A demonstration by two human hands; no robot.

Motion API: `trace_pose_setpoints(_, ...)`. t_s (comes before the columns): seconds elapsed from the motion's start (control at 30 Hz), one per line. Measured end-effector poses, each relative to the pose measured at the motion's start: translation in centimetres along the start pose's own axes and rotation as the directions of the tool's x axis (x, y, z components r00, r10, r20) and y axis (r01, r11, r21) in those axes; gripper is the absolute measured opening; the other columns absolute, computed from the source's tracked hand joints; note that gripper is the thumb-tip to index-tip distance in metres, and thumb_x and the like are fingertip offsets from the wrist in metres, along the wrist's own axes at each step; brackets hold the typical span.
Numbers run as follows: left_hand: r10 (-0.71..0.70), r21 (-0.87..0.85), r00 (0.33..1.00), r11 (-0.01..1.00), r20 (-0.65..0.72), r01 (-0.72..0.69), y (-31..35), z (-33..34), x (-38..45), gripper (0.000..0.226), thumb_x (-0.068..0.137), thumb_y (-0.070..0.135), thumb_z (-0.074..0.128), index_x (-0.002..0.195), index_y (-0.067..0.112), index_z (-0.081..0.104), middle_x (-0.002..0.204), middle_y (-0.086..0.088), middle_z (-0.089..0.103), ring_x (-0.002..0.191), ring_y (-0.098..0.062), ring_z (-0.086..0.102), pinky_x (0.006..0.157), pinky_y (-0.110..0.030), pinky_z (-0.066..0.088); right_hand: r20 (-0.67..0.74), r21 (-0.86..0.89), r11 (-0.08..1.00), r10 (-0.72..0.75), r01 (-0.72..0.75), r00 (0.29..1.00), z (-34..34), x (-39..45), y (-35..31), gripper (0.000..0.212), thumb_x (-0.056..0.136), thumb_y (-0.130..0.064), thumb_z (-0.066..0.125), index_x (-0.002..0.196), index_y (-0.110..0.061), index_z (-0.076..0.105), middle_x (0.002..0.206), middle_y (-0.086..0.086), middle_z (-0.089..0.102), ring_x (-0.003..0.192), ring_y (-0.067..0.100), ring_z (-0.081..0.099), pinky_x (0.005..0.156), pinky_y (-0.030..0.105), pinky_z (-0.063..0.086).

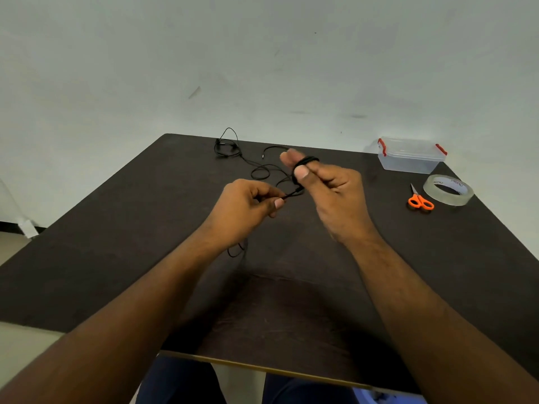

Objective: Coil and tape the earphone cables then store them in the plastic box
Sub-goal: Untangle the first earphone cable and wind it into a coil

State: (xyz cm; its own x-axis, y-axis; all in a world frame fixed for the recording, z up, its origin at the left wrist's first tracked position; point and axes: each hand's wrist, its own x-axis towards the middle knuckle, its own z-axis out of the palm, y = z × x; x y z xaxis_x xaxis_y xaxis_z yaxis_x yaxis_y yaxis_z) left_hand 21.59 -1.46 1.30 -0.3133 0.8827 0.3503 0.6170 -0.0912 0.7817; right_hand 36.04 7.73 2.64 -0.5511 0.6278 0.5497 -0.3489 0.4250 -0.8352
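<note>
Earphone cable is partly wound in black loops round the raised fingers of the right hand, whose thumb presses the turns down. The left hand pinches the free run of cable just beside it, feeding it toward the coil. Loose cable trails across the tabletop toward the far edge, where a second earphone cable lies bundled. Coiling looks to be the step in hand, with slack left to take up. Next, winding must finish without the loops slipping, then tape roll and scissors at far right come in, beside the plastic box.
</note>
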Motion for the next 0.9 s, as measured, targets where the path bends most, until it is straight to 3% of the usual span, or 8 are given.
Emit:
trace_pose_setpoints(0.2, -0.004, 0.131, 1.0, 0.991, 0.005, 0.004, 0.3, 0.1, -0.7, 0.016, 0.09, 0.024, 0.066, 0.105, 0.023, 0.074, 0.078, 0.007, 0.071, 0.073, 0.001, 0.066, 0.067, -0.005, 0.046, -0.236, 0.639, 0.766, 0.28, -0.068, 0.93, 0.3, 0.9, -0.6, 0.019, 0.089, -0.011, 0.058, 0.105, -0.006, 0.066, 0.102, 0.011, 0.074, 0.111, 0.028, 0.065, 0.099, 0.034, 0.047)
trace_pose_setpoints(0.27, -0.026, 0.158, 1.0, 0.987, 0.004, 0.025, 0.5, -0.1, -0.7, 0.017, 0.09, 0.026, 0.066, 0.105, 0.023, 0.074, 0.075, 0.01, 0.069, 0.072, 0.004, 0.064, 0.066, -0.003, 0.044, -0.28, 0.574, 0.817, 0.263, -0.059, 0.924, 0.2, 1.1, -0.3, 0.016, 0.093, -0.009, 0.055, 0.1, -0.008, 0.07, 0.097, 0.012, 0.074, 0.104, 0.032, 0.063, 0.091, 0.035, 0.047)
trace_pose_setpoints(0.37, -0.067, 0.222, 0.997, 0.973, 0.038, 0.057, 1.1, -0.7, -0.5, 0.013, 0.09, 0.028, 0.067, 0.1, 0.023, 0.074, 0.07, 0.014, 0.064, 0.068, 0.003, 0.061, 0.064, -0.009, 0.042, -0.247, 0.118, 0.992, 0.066, -0.037, 0.967, 0.2, 0.6, 0.5, 0.024, 0.096, -0.009, 0.054, 0.088, -0.012, 0.077, 0.1, 0.012, 0.074, 0.115, 0.021, 0.062, 0.095, 0.031, 0.048)
trace_pose_setpoints(0.47, -0.05, 0.339, 0.997, 0.94, 0.054, 0.028, 1.7, -2.0, -0.1, 0.011, 0.085, 0.034, 0.07, 0.089, 0.024, 0.073, 0.071, 0.013, 0.063, 0.065, -0.001, 0.058, 0.062, -0.019, 0.043, -0.075, -0.26, 0.966, -0.008, -0.011, 0.997, -0.1, 0.0, 1.4, 0.018, 0.095, -0.01, 0.058, 0.096, -0.004, 0.075, 0.116, 0.009, 0.07, 0.113, 0.005, 0.063, 0.096, 0.024, 0.05)
trace_pose_setpoints(0.57, 0.003, 0.393, 0.998, 0.919, 0.065, -0.029, 2.6, -3.9, 0.6, 0.011, 0.083, 0.035, 0.072, 0.086, 0.024, 0.073, 0.073, 0.014, 0.064, 0.068, 0.001, 0.057, 0.063, -0.021, 0.041, 0.019, -0.414, 0.909, 0.069, -0.055, 0.997, -0.4, -0.4, 2.3, 0.02, 0.093, -0.013, 0.061, 0.089, 0.001, 0.074, 0.107, 0.003, 0.073, 0.107, 0.001, 0.064, 0.091, 0.041, 0.055)
trace_pose_setpoints(0.7, 0.113, 0.354, 0.979, 0.92, 0.171, -0.168, 4.3, -5.8, 2.0, 0.006, 0.083, 0.027, 0.074, 0.086, 0.021, 0.075, 0.08, 0.011, 0.068, 0.078, -0.003, 0.062, 0.071, -0.025, 0.048, 0.13, -0.354, 0.921, 0.224, -0.165, 0.966, 0.1, -1.0, 2.2, 0.033, 0.092, -0.023, 0.061, 0.087, 0.008, 0.07, 0.099, 0.012, 0.074, 0.101, 0.034, 0.067, 0.087, 0.061, 0.05)
trace_pose_setpoints(0.8, 0.202, 0.297, 0.945, 0.914, 0.256, -0.276, 5.1, -6.2, 3.2, 0.006, 0.082, 0.023, 0.076, 0.085, 0.018, 0.075, 0.079, 0.012, 0.066, 0.078, -0.001, 0.06, 0.068, -0.018, 0.043, 0.16, -0.131, 0.922, 0.384, -0.366, 0.909, 1.0, -1.2, 0.9, 0.018, 0.095, -0.009, 0.057, 0.094, -0.003, 0.074, 0.106, 0.006, 0.074, 0.1, 0.024, 0.07, 0.092, 0.055, 0.052)
trace_pose_setpoints(0.9, 0.229, 0.148, 0.932, 0.949, 0.281, -0.277, 5.2, -6.3, 4.0, 0.011, 0.078, 0.019, 0.079, 0.084, 0.01, 0.075, 0.08, 0.004, 0.07, 0.078, -0.015, 0.066, 0.069, -0.03, 0.054, 0.231, 0.05, 0.866, 0.475, -0.498, 0.849, 1.4, -1.2, 0.0, 0.02, 0.092, -0.011, 0.058, 0.104, -0.002, 0.07, 0.108, 0.015, 0.072, 0.098, 0.034, 0.07, 0.092, 0.059, 0.05)
